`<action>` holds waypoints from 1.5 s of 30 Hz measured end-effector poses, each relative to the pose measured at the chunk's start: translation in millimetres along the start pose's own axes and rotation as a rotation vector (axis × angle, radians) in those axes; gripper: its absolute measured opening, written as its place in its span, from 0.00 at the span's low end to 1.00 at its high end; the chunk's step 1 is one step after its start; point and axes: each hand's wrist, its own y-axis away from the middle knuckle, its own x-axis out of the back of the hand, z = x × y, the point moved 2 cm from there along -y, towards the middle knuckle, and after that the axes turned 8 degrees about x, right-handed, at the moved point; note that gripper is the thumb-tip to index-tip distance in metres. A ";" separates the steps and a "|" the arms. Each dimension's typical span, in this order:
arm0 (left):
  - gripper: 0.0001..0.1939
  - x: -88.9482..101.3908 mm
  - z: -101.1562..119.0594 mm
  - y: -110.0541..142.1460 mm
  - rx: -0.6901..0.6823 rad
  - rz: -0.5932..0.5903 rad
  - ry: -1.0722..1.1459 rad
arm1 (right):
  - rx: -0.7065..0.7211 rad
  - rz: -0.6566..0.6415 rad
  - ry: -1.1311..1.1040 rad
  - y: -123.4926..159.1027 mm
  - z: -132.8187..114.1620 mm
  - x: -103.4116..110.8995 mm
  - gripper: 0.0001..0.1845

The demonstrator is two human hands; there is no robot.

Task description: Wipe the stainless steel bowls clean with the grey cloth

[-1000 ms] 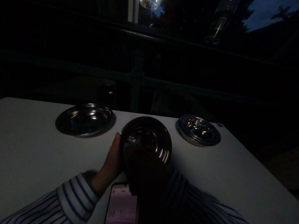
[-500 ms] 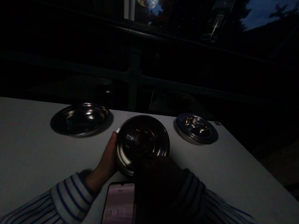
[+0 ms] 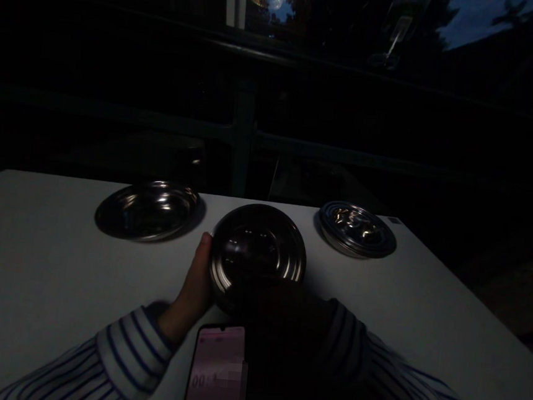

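A round shiny metal bowl is held tilted toward me above the middle of the table. My left hand grips its left rim, thumb up along the edge and the other fingers hidden behind. My right hand is a dark shape in deep shadow, over the bowl's lower right part. Its fingers do not show, nor does anything that may be in them. Below the bowl, a phone with a lit pinkish screen and timer digits lies on the table, partly covered by the shadowed right arm.
On the white table, a wide metal dish stands at the back left. Several stacked metal dishes sit at the back right, near the far edge. Behind are a dark railing and a window with a bottle.
My right hand has slid slightly down the bowl's inside, so more of the inner surface shows. My left hand keeps its grip. The whole view has shifted a little.
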 end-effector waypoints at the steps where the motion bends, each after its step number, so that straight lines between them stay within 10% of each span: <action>1: 0.23 0.5 0.0 -0.1 -0.014 -0.005 -0.003 | 0.041 0.059 -0.020 -2.7 -0.2 -4.5 0.21; 12: 0.24 -2.6 -7.0 -1.7 0.014 -0.048 -0.026 | 0.079 0.417 0.086 -24.4 -5.2 -6.7 0.18; 20: 0.30 2.1 -17.9 -5.4 0.111 -0.047 -0.042 | -0.181 0.463 0.200 -22.7 14.3 9.1 0.21; 33: 0.26 9.2 -10.4 -7.3 -0.059 -0.060 -0.110 | 0.079 0.304 0.063 -18.6 -2.5 -11.6 0.15; 45: 0.27 7.8 -5.8 -6.8 -0.018 -0.023 -0.087 | -0.241 0.036 0.054 17.5 7.1 20.7 0.11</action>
